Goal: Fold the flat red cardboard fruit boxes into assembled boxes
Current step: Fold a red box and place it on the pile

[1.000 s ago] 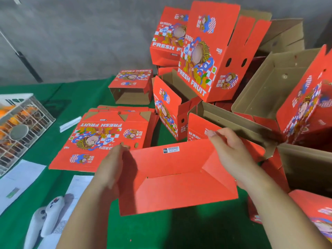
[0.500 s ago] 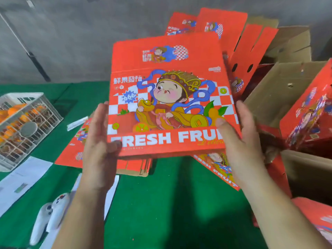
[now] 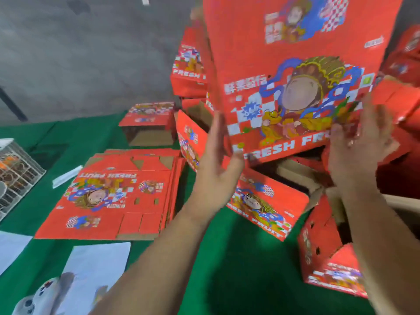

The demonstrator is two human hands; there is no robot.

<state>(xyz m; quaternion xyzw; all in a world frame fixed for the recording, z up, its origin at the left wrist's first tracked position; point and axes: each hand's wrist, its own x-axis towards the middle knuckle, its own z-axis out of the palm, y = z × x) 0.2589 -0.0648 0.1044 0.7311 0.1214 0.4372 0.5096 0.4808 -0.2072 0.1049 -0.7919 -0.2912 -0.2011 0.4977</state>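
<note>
— Both hands, what are they doing?
— Left hand and right hand reach up with fingers straight, palms at either lower side of the assembled red box.
— Changed from before?
— It has risen higher and farther right, over the box pile. Flat box stack lies left on the green table.

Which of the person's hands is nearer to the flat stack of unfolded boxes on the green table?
Left. The left hand is just right of the flat stack; the right hand is farther right, across the raised box.
</note>
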